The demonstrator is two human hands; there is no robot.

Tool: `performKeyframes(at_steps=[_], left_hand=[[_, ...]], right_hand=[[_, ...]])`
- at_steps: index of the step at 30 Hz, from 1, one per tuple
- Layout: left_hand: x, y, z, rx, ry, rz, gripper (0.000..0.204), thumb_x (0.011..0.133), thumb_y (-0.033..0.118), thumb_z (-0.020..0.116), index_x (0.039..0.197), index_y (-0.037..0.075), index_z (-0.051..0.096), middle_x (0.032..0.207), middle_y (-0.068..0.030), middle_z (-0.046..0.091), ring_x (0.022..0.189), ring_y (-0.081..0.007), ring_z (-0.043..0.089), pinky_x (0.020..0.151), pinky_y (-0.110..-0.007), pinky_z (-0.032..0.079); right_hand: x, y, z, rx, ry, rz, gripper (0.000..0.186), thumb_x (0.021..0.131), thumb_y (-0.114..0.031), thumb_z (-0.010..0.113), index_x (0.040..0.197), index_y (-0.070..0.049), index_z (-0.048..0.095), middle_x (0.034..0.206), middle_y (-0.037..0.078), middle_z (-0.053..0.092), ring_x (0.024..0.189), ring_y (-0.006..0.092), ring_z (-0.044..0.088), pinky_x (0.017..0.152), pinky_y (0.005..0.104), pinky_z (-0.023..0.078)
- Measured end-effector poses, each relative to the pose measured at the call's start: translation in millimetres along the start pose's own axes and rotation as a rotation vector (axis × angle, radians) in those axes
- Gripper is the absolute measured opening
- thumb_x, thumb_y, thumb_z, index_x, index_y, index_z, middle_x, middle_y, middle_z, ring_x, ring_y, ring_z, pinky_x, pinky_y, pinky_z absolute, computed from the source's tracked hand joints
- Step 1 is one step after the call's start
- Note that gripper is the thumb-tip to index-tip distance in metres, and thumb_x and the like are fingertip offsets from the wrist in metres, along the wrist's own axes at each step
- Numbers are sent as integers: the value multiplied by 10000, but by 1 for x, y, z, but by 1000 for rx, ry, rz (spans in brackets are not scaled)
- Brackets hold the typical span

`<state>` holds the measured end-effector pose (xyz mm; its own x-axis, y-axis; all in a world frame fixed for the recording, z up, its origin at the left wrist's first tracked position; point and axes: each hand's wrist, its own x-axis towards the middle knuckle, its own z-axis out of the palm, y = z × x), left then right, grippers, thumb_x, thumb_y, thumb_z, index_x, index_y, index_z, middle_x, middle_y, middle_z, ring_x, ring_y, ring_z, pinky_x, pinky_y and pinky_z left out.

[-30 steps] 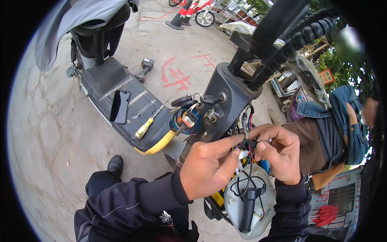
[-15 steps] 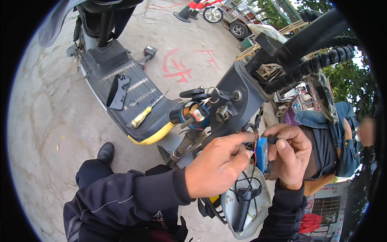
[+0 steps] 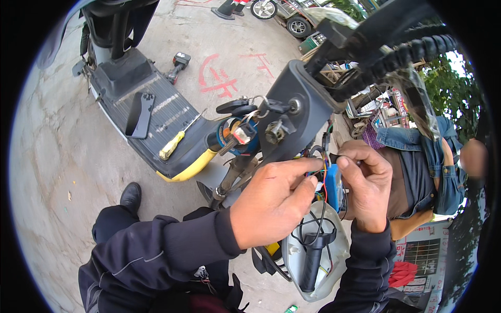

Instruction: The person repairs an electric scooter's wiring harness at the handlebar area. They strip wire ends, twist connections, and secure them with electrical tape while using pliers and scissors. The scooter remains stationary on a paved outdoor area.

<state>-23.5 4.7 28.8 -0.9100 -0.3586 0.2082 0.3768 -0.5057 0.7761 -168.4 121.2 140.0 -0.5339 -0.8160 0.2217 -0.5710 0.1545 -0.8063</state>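
Note:
My left hand (image 3: 274, 201) reaches in from the lower left, its thumb and forefinger pinched on thin coloured wires (image 3: 324, 180) at the front of the electric scooter. My right hand (image 3: 368, 180) is closed beside it, finger and thumb pressed on a small black piece (image 3: 336, 157) mostly hidden by the fingers; I cannot make out its kind. Between the hands sits a blue box (image 3: 334, 183) with the wires running past it. Below them hangs a pale plastic cover (image 3: 335, 261), with a black handlebar grip (image 3: 312, 268) and a looped black cable lying in it.
On the scooter's footboard (image 3: 117, 107) lie a phone (image 3: 140, 116) and a yellow-handled screwdriver (image 3: 172, 146). Keys (image 3: 235, 107) hang near the ignition lock on the black front panel (image 3: 292, 104). A cordless power tool (image 3: 179, 68) rests on the concrete. Another person in a denim jacket (image 3: 443, 172) is at the right.
The view has shifted, so the scooter appears farther left and higher. My right hand's fingertips have come nearer the wires with the black piece; my left hand keeps its pinch.

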Motion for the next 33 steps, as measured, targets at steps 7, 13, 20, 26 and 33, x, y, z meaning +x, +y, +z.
performKeyframes(at_steps=[7, 13, 20, 26, 33], left_hand=[[1, 2, 1, 76, 48, 28, 389, 1094, 99, 520, 1391, -134, 611, 677, -30, 593, 615, -78, 551, 588, -294, 471], [3, -5, 7, 106, 133, 162, 367, 1085, 71, 522, 1371, -131, 631, 677, -58, 589, 615, -85, 550, 582, -299, 462], [3, -13, 12, 144, 193, 164, 354, 1096, 93, 555, 1374, -110, 641, 671, -79, 582, 607, -102, 560, 582, -310, 472], [3, -21, 16, 36, 205, 177, 404, 1116, 122, 565, 1440, -119, 590, 681, -57, 585, 614, -87, 557, 588, -292, 480], [1, -25, 25, -177, 221, 121, 435, 1136, 123, 562, 1492, -127, 543, 703, -19, 602, 652, -64, 556, 607, -251, 475]], right_hand=[[4, 2, -11, -28, -16, 30, 90, 935, 31, 790, 1017, 28, 753, 1049, 61, 719, 791, 67, 554, 707, 230, 445], [7, 7, -4, 7, 4, 94, 121, 970, -22, 792, 1064, 36, 743, 1029, 79, 749, 668, 51, 573, 594, 196, 442], [7, 6, 0, 13, -44, 67, 120, 986, -18, 772, 1060, 61, 720, 1051, 124, 770, 645, 55, 600, 567, 199, 467], [7, 13, 1, 127, -47, 105, 114, 991, -3, 754, 1069, 65, 709, 1047, 130, 771, 610, 63, 603, 537, 203, 469], [7, 16, 1, 161, -47, 107, 85, 1002, 4, 727, 1063, 58, 704, 1028, 123, 767, 595, 59, 590, 527, 201, 460]])
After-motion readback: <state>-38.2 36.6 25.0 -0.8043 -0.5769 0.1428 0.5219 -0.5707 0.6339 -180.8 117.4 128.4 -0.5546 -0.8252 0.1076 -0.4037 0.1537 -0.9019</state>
